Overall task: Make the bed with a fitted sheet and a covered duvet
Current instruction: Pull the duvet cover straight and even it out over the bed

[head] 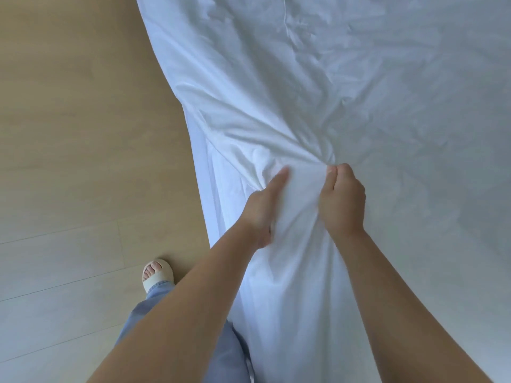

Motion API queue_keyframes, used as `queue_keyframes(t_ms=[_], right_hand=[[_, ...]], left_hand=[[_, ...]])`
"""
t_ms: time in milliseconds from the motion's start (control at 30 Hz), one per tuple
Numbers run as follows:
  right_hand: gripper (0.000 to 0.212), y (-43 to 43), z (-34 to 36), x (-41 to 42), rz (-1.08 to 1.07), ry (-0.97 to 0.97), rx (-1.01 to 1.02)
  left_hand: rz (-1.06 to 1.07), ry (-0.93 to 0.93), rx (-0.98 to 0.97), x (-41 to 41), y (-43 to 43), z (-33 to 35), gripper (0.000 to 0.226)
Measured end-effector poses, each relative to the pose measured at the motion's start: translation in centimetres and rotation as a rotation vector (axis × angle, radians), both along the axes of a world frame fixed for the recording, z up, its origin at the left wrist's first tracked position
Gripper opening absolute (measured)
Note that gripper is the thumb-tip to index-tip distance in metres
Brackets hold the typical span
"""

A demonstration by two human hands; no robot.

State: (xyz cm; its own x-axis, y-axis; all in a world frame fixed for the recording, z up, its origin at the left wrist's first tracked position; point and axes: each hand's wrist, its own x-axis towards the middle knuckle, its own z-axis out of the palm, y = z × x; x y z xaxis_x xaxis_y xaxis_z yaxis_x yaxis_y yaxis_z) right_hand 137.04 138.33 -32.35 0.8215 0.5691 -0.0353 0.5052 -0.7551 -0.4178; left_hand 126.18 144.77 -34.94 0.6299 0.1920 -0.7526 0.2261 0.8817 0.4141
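left hand [262, 208]: a bunch of the white sheet [359, 78] is gripped, thumb laid on top.
right hand [343, 200]: curled, a fold is pinched at lower centre.
white sheet: spread wrinkled over the right of the frame.
progress: judged early; smoothing is left, no duvet is seen.

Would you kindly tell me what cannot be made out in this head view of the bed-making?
Head view only:
Mattress and frame: covered by the white bedding.
Sheet or duvet cover: unclear; top and right edges crop it.
Left hand: most fingers buried in the bunched fabric.
Other foot: hidden behind forearms or bedding; only one slipper shows.
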Motion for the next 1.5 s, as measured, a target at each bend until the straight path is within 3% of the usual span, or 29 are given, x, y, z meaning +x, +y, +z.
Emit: queue_keyframes(t_ms=[67, 200, 300, 367, 433, 500, 567, 633, 700, 800, 867, 933, 1033, 1100, 1200, 1367, 1500], right_hand=[[0.029, 0.4, 1.1, 0.6, 0.073, -0.095, 0.001], [0.034, 0.6, 3.7, 1.4, 0.21, -0.195, 0.153], [0.029, 0.0, 2.4, 1.0, 0.279, -0.172, -0.1], [0.031, -0.7, 0.1, -0.2, 0.316, -0.113, -0.347], [0.032, -1.2, -2.0, -1.0, 0.289, -0.046, -0.367], [0.032, -1.6, -3.2, -0.8, 0.214, 0.018, -0.242], [0.042, -1.9, -3.3, -0.6, 0.175, 0.123, -0.112], [0.054, -2.0, -2.6, -0.5, 0.215, 0.224, -0.06], [0.056, -2.1, -1.3, 0.4, 0.235, 0.287, 0.002], [0.054, -2.3, 1.6, 3.7, 0.173, 0.202, 0.1], [0.055, -2.4, 2.8, 6.0, 0.107, 0.103, 0.15], [0.058, -2.5, 2.2, 6.6, 0.097, 0.026, 0.093], [0.054, -3.3, -1.3, 4.8, 0.142, 0.086, -0.072], [0.051, -4.1, -3.3, 3.9, 0.154, 0.138, -0.067], [0.044, -4.4, -4.5, 4.9, 0.187, 0.021, -0.024], [0.042, -4.6, -5.4, 7.3, 0.214, -0.09, -0.044], [0.046, -4.9, -6.8, 6.3, 0.24, -0.047, -0.072]], left_hand=[[0.037, 0.033, 0.092, -1.1, -0.3, 1.3, 0.033], [0.095, 0.058, 0.149, -1.9, 0.4, 3.2, 0.029], [0.092, 0.258, 0.343, -1.4, 0.9, 1.3, 0.008], [0.027, 0.399, 0.379, -1.9, 0.4, -0.7, 0.017], [0.026, 0.412, 0.198, -2.9, -0.1, -2.4, 0.02], [0.038, 0.262, -0.1, -4.2, -0.9, -4.0, 0.022], [0.095, 0.075, -0.256, -5.2, -2.1, -5.3, 0.033], [0.167, -0.056, -0.316, -5.3, -3.4, -5.8, 0.045], [0.199, -0.058, -0.315, -4.6, -4.4, -5.6, 0.051], [0.215, -0.063, -0.281, -3.4, -4.8, -4.6, 0.046], [0.185, -0.098, -0.242, -2.4, -4.5, -4.5, 0.043], [0.189, -0.016, -0.157, -1.4, -4.5, -4.5, 0.034], [0.344, 0.134, -0.152, -0.8, -5.0, -4.6, 0.029], [0.435, 0.294, -0.09, -1.3, -5.9, -5.1, 0.038], [0.399, 0.59, 0.301, -3.1, -7.0, -6.1, 0.055], [0.5, 0.891, 0.295, -9.9, -6.3, -9.1, 0.049], [0.179, 0.684, 0.516, -10.2, -6.5, -8.4, 0.045]])
